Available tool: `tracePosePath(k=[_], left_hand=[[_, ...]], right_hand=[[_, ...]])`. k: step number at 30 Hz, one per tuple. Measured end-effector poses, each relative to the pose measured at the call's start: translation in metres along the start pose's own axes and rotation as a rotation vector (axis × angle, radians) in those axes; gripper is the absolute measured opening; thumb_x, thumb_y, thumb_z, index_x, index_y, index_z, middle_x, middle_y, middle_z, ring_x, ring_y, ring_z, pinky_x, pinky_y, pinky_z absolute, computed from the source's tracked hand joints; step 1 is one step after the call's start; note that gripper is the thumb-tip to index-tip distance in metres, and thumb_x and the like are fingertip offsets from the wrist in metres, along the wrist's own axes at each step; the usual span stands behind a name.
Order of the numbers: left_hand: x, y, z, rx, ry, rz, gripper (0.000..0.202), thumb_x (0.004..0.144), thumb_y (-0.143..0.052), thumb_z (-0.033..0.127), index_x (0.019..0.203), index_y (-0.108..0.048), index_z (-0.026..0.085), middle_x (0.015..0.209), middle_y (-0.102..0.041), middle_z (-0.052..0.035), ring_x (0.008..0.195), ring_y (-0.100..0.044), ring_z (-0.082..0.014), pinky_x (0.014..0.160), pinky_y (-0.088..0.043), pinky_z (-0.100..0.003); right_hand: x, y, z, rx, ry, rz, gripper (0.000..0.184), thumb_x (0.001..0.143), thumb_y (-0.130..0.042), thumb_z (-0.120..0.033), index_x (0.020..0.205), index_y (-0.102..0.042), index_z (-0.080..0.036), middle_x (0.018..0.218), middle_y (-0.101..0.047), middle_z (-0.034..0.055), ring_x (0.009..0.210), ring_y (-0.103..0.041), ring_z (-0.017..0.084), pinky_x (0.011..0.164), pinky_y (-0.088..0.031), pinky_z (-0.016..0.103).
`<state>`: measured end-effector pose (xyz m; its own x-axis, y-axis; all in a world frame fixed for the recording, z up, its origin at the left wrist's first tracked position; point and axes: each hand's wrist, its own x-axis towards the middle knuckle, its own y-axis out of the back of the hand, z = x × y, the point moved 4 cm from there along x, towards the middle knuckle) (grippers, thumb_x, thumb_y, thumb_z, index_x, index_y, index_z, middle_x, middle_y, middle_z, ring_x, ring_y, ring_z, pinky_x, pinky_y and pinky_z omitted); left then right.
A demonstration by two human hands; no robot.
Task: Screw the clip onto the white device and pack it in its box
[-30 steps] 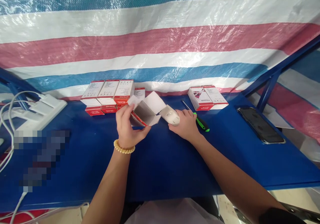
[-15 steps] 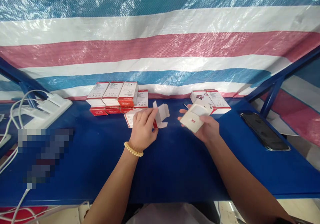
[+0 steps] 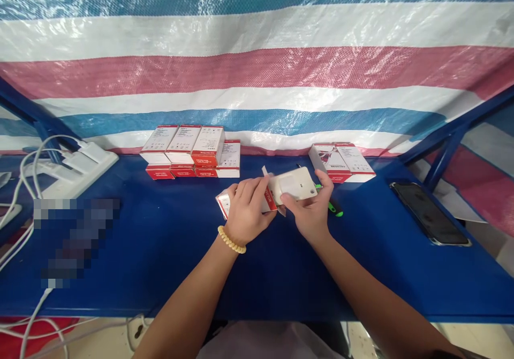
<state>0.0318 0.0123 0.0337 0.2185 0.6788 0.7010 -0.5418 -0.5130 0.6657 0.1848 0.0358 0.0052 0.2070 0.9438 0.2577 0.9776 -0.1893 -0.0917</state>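
My left hand, with a beaded bracelet at the wrist, is closed around a red and white detector box. The box lies on its side with its flapped end to the right. In my right hand is a white detector, gripped between thumb and fingers. Its left end meets the mouth of the box; how far it reaches inside is hidden by the flaps and my fingers. Just beyond my right hand lies a black and green screwdriver-like handle, partly covered.
Several detector boxes are stacked at the back left of the blue table. Two more boxes stand at the back right. A phone lies far right, a white power strip with cables on the left. A striped sheet hangs behind.
My right hand has moved left with the detector and turned it, bringing it to the box's end. My left hand and box have shifted slightly right. The green handle has come into view.
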Motion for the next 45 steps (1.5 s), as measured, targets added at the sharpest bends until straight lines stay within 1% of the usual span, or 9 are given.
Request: tracePosePath(k=[7, 13, 15, 18, 22, 27, 30, 37, 45], left_hand=[[0.0, 0.004, 0.001, -0.038, -0.031, 0.143, 0.062, 0.079, -0.066, 0.034, 0.134, -0.044, 0.014, 0.113, -0.063, -0.0158, 0.104, -0.059, -0.0288, 0.089, -0.041, -0.042], [0.004, 0.007, -0.004, -0.143, -0.08, 0.16, 0.059, 0.086, -0.06, 0.034, 0.138, -0.038, 0.018, 0.116, -0.061, -0.014, 0.107, -0.059, -0.0264, 0.09, -0.049, -0.04], [0.005, 0.01, -0.008, -0.13, -0.072, 0.157, 0.06, 0.084, -0.063, 0.037, 0.137, -0.04, 0.019, 0.117, -0.06, -0.0137, 0.108, -0.059, -0.0263, 0.091, -0.05, -0.04], [0.004, 0.015, -0.02, -0.069, -0.01, 0.175, 0.066, 0.081, -0.068, 0.044, 0.135, -0.04, 0.019, 0.12, -0.058, -0.0152, 0.111, -0.058, -0.0278, 0.094, -0.05, -0.042], [0.002, 0.019, -0.039, -0.062, 0.046, 0.158, 0.071, 0.08, -0.069, 0.039, 0.138, -0.034, 0.02, 0.123, -0.058, -0.0155, 0.115, -0.056, -0.0292, 0.098, -0.048, -0.046], [0.0, 0.016, -0.045, -0.13, 0.025, 0.097, 0.074, 0.081, -0.067, 0.035, 0.142, -0.028, 0.021, 0.127, -0.058, -0.0144, 0.118, -0.056, -0.0283, 0.099, -0.048, -0.046], [0.001, 0.015, -0.04, -0.108, -0.015, 0.094, 0.078, 0.08, -0.069, 0.034, 0.143, -0.026, 0.02, 0.125, -0.061, -0.0135, 0.116, -0.057, -0.0275, 0.098, -0.049, -0.044], [0.001, 0.003, -0.014, 0.008, -0.116, 0.043, 0.068, 0.085, -0.06, 0.027, 0.144, -0.028, 0.014, 0.123, -0.063, -0.0158, 0.11, -0.061, -0.0276, 0.091, -0.05, -0.042], [0.001, -0.004, 0.008, -0.089, -0.27, 0.07, 0.067, 0.086, -0.059, 0.025, 0.144, -0.03, 0.011, 0.118, -0.065, -0.0156, 0.108, -0.061, -0.0257, 0.09, -0.051, -0.039]], right_hand=[[-0.002, -0.001, 0.006, -0.22, 0.148, -0.262, 0.048, 0.085, -0.057, -0.056, 0.12, -0.053, -0.022, 0.125, -0.055, 0.0119, 0.114, -0.056, 0.025, 0.092, -0.051, 0.042], [-0.015, -0.014, -0.004, -0.57, 0.274, -0.658, 0.065, 0.084, -0.057, -0.06, 0.138, -0.049, -0.024, 0.151, -0.03, 0.0111, 0.142, -0.021, 0.031, 0.113, -0.027, 0.054], [-0.013, -0.011, -0.007, -0.544, 0.327, -0.632, 0.071, 0.084, -0.055, -0.061, 0.142, -0.042, -0.022, 0.151, -0.03, 0.0121, 0.141, -0.025, 0.031, 0.11, -0.032, 0.051], [0.002, 0.007, -0.008, -0.459, 0.385, -0.4, 0.056, 0.089, -0.045, -0.054, 0.133, -0.047, -0.02, 0.14, -0.044, 0.0129, 0.13, -0.042, 0.029, 0.096, -0.045, 0.044], [0.028, 0.036, 0.008, -0.789, 0.265, -0.122, 0.037, 0.081, -0.053, -0.042, 0.108, -0.06, -0.018, 0.113, -0.06, 0.0131, 0.108, -0.055, 0.03, 0.085, -0.048, 0.044], [0.035, 0.037, 0.028, -1.204, 0.051, -0.299, 0.034, 0.076, -0.062, -0.034, 0.102, -0.065, -0.014, 0.098, -0.064, 0.0145, 0.097, -0.057, 0.034, 0.08, -0.048, 0.048], [0.031, 0.033, 0.021, -1.064, 0.071, -0.292, 0.02, 0.079, -0.057, -0.026, 0.094, -0.067, -0.018, 0.088, -0.067, 0.0091, 0.085, -0.061, 0.027, 0.075, -0.05, 0.043], [0.02, 0.028, -0.01, -0.13, 0.07, -0.107, 0.031, 0.067, -0.079, -0.037, 0.092, -0.067, -0.022, 0.081, -0.069, 0.0019, 0.069, -0.066, 0.017, 0.066, -0.057, 0.032], [0.005, 0.007, -0.003, -0.286, 0.14, -0.199, 0.022, 0.072, -0.073, -0.033, 0.088, -0.069, -0.019, 0.079, -0.068, 0.0025, 0.072, -0.064, 0.016, 0.066, -0.055, 0.03]])
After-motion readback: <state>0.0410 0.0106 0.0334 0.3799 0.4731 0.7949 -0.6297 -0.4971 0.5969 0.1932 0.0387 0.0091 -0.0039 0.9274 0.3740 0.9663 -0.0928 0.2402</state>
